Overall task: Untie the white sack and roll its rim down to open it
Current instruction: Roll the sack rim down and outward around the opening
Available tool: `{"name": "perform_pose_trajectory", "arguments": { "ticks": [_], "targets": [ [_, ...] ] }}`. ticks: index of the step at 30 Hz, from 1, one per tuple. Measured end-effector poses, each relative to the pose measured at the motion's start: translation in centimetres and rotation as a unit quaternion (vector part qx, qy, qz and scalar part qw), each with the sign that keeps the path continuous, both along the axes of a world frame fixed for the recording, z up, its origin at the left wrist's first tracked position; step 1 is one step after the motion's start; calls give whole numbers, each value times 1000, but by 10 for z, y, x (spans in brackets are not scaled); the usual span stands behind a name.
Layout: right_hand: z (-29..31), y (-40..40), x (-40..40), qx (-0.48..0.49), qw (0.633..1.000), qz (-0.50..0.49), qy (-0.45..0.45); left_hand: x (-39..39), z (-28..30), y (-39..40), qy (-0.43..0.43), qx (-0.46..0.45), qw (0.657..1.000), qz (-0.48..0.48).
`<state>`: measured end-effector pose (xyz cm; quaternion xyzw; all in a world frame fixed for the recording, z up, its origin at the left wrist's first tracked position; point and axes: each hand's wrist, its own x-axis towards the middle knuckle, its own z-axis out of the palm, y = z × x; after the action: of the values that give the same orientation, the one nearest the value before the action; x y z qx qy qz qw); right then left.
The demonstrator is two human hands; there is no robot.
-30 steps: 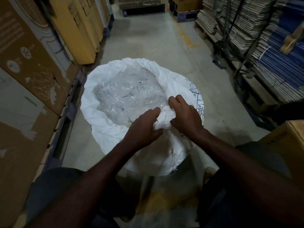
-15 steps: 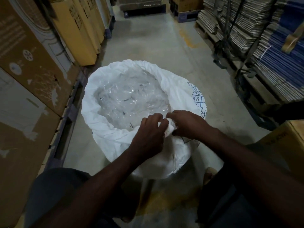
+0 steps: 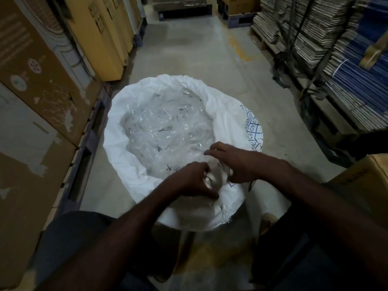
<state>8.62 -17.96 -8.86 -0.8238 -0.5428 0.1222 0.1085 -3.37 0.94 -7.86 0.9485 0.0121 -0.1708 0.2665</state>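
The white sack (image 3: 134,181) stands open on the concrete floor in front of me, its rim rolled outward in a thick ring with blue print on the right side. Crumpled clear plastic (image 3: 165,127) fills the inside. My left hand (image 3: 191,180) and my right hand (image 3: 233,162) meet at the near rim, both motion-blurred. The left hand's fingers curl on a bunched fold of the rim (image 3: 212,178). The right hand's fingers are spread above the same fold, its thumb side against the fabric.
Tall cardboard boxes (image 3: 42,85) on pallets line the left side. Strapped stacks of flat cardboard (image 3: 327,49) line the right, and a brown box (image 3: 369,183) sits near my right arm. More pallets stand at the aisle's far end. My dark-clothed knees flank the sack.
Both hands have pushed the bunched rim fold lower and nearer to me. The right hand's fingers have loosened and spread, while the left stays curled on the fold.
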Motion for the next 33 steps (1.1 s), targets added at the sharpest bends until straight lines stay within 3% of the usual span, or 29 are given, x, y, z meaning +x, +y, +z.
{"name": "perform_pose_trajectory", "arguments": {
  "ticks": [3, 6, 8, 12, 16, 21, 25, 30, 33],
  "targets": [
    [18, 0, 15, -126, 975, 33, -178, -6, -15, -17, -32, 76, 996, -14],
    [20, 1, 29, -224, 941, 45, -250, -11, -26, -25, -57, 116, 991, -25],
    [23, 1, 37, -198, 942, 62, -265, -12, -29, -26, -86, 100, 991, -23],
    [23, -19, 59, -21, 923, 30, -382, -4, -25, -5, -196, 137, 971, 6],
    [26, -41, 38, -10, 928, -93, -361, 25, -2, 31, -306, 220, 926, -1],
    [40, 18, -43, -44, 938, -176, -296, 28, 23, 88, -380, 312, 870, 32],
    [30, 58, -95, 80, 956, -98, -266, 7, 16, 114, -331, 300, 893, 54],
    [36, 79, -43, 208, 909, -52, -357, -16, 25, 123, -218, 220, 951, 5],
    [29, 90, -26, 233, 904, -38, -357, -22, 32, 120, -220, 170, 960, -15]
  ]
}}
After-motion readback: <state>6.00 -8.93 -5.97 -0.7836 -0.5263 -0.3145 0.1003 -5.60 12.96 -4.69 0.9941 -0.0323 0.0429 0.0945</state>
